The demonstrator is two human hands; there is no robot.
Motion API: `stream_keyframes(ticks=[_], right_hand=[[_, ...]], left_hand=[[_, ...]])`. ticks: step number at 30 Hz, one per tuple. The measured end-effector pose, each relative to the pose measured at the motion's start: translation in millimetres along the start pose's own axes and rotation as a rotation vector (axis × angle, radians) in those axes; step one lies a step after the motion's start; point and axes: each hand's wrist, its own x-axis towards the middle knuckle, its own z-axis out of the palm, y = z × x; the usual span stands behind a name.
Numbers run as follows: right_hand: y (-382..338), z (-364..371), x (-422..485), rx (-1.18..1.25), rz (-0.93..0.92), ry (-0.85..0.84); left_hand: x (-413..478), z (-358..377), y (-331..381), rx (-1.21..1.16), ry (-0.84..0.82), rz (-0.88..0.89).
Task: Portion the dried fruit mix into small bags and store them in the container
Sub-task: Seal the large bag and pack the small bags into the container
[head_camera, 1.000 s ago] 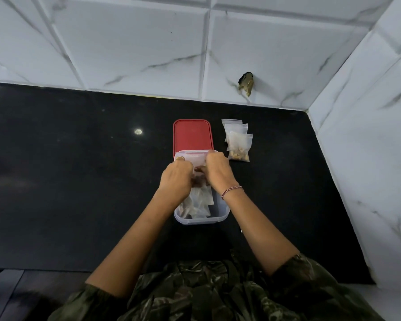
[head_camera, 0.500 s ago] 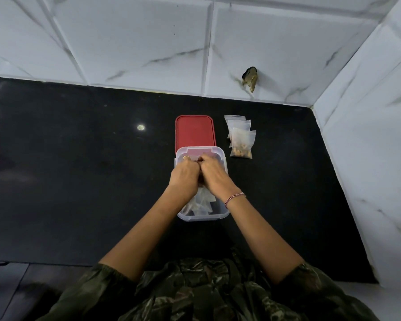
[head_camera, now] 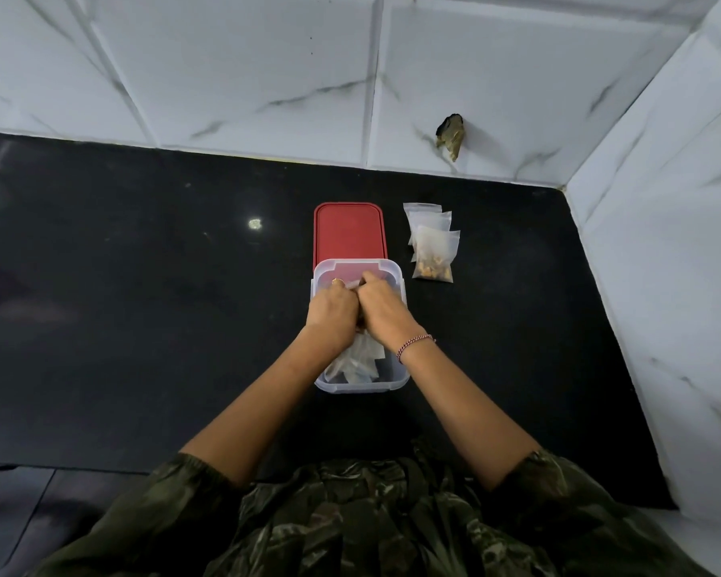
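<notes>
Grip is two-handed: left hand [head_camera: 331, 312] and right hand [head_camera: 386, 308], fingers curled together, pinch top edge of a small bag [head_camera: 352, 284] over the clear container [head_camera: 363, 387], prob. sealing it so spills fall inside. Red lid [head_camera: 349, 229] lies behind, spare bags [head_camera: 431, 243] at right.

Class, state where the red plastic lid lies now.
In the head view, the flat red rectangular plastic lid lies on the black countertop, beyond the clear plastic container and left of the small clear bags.
</notes>
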Motion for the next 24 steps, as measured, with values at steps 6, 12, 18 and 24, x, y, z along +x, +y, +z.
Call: stream_keyframes(ticks=[6,12,18,24], right_hand=[[1.7,-12.9,-9.9,-0.194,-0.091,0.009],[2.6,-46.0,-6.2,-0.175,-0.111,0.145],[55.2,-89.8,16.9,0.174,0.054,0.429],[132.3,-99.6,58.4,0.254,0.348,0.470]], left_hand=[[-2.2,-5.8,3.5,0.112,0.004,-0.006],[7.5,-38.9,13.2,0.080,0.137,-0.016],[53.2,-49.6,31.9,-0.285,0.247,-0.017],[120.2,-22.9,53.2,-0.585,0.117,-0.066]])
